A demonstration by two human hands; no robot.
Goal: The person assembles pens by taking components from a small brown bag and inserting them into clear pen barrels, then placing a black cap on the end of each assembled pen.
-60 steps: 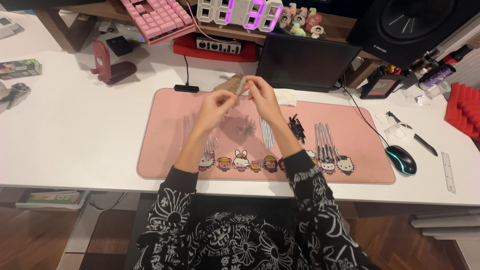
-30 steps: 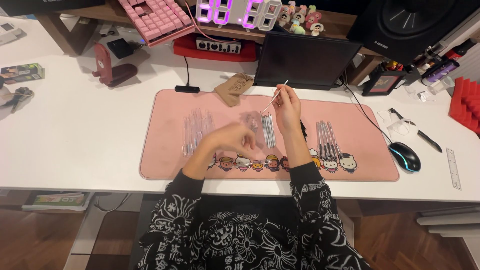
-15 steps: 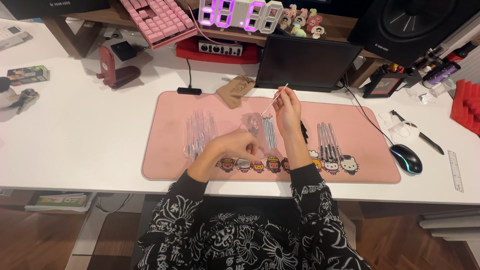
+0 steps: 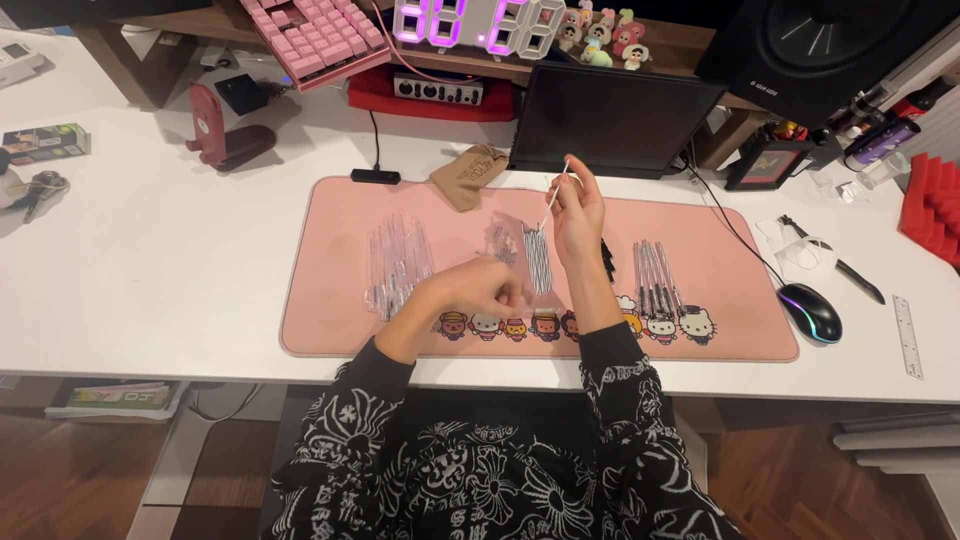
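Down goes the left hand [image 4: 480,290] onto the pink mat [image 4: 330,250], closing on the silver bundle [image 4: 538,262]. Right hand [image 4: 577,215] stays raised, pinching one thin stick [image 4: 553,198]; hands apart, sorting continuing.

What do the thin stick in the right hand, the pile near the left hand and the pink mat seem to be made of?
Thin stick in the right hand: probably plastic, pale and slender; too small to be sure. Pile of tubes near the left hand: clear plastic by their see-through, glinting look. Pink mat: likely fabric-topped, matte, lying flat with printed cartoon figures.
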